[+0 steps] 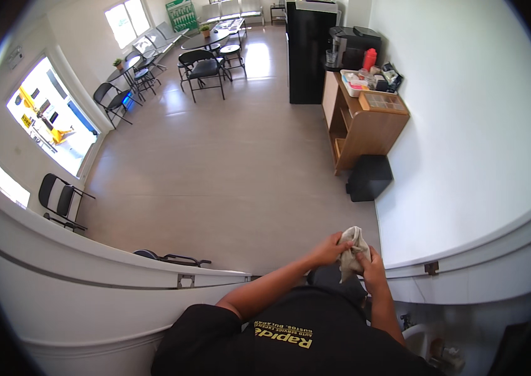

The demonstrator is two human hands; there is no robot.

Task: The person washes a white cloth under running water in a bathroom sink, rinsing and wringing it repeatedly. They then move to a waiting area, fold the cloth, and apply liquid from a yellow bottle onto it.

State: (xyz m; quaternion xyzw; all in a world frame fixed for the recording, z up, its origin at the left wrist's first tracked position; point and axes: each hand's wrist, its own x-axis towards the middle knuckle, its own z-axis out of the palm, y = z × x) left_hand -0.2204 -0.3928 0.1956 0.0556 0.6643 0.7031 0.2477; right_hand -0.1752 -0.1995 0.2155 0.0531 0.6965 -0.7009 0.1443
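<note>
A crumpled beige cloth (pixel 353 239) is bunched up between my two hands, in front of my body at the lower middle right. My left hand (pixel 328 249) grips its left side with closed fingers. On the other side my right hand (pixel 372 268) is closed around the cloth, its thumb pressed against the folds. One loose corner of the cloth hangs down between the hands. Parts of the fingers are hidden behind the fabric.
A doorway frame (pixel 184 281) surrounds me. Ahead lies a tiled floor (pixel 215 163). Along the right wall stand a black bin (pixel 371 178), a wooden cabinet (pixel 378 135) and a black refrigerator (pixel 311 56). Folding chairs, including a black one (pixel 203 67), and round tables stand further off.
</note>
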